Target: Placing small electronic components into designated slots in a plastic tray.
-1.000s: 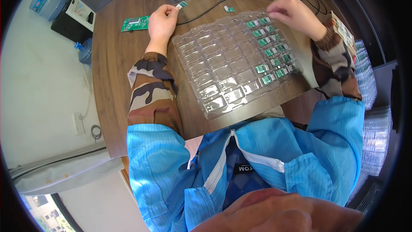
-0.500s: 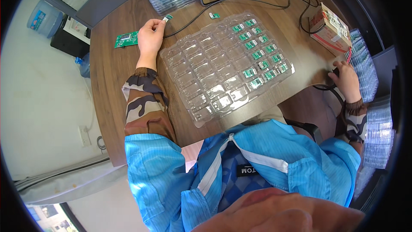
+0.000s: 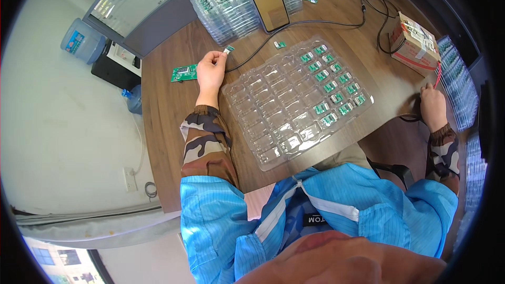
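Note:
My left hand (image 3: 210,72) rests on the brown table (image 3: 163,115) and pinches a small green circuit board (image 3: 229,49) between its fingertips. Just left of it lies a larger green circuit board (image 3: 183,72). A clear plastic tray (image 3: 284,105) with many pockets sits in front of me, and several small green boards fill the pockets on its right side (image 3: 331,84). My right hand (image 3: 433,106) hangs off the table's right edge, fingers closed near a red wire (image 3: 437,76) below a cardboard box (image 3: 414,43). Whether it grips the wire is unclear.
A phone (image 3: 268,1) lies on a stack of clear trays (image 3: 226,5) at the back, with a black cable (image 3: 315,23) running from it. Another small green board (image 3: 280,44) lies loose by the tray. More tray stacks (image 3: 458,89) stand at the right. A water bottle (image 3: 83,41) stands on the floor.
My right hand left the tray's right side and swung down past the table's right edge, close to the box. My left hand stayed on the table with the small board.

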